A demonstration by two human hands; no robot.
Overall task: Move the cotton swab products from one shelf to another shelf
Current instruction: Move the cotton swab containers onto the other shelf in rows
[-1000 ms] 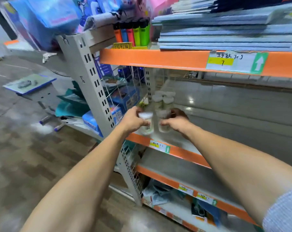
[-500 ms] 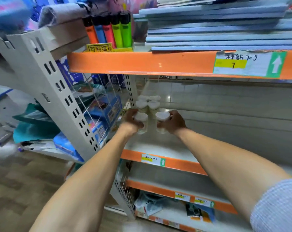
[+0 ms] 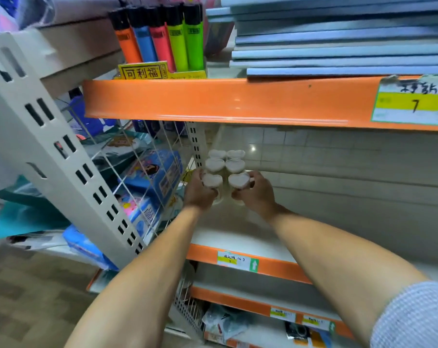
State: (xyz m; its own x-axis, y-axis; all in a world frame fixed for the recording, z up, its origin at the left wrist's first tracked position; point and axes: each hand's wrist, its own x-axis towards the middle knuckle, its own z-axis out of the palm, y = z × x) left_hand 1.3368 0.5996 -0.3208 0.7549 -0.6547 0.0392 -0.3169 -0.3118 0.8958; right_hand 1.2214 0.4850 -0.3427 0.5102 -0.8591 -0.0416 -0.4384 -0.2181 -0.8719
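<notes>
Both hands reach deep onto the middle shelf (image 3: 238, 237). The left hand (image 3: 200, 194) is closed around one heart-lidded swab jar (image 3: 212, 180), the right hand (image 3: 257, 194) around another (image 3: 238, 180). At their 12 o'clock stand four more jars (image 3: 225, 160) (two rows, touching), under the orange shelf edge (image 3: 225, 99) with lighters (image 3: 162, 38).

The hands (image 3: 203, 194) hide both front tubs' (image 3: 212, 180) sides; the price label (image 3: 414, 101) is cut off, perhaps mid-word.
</notes>
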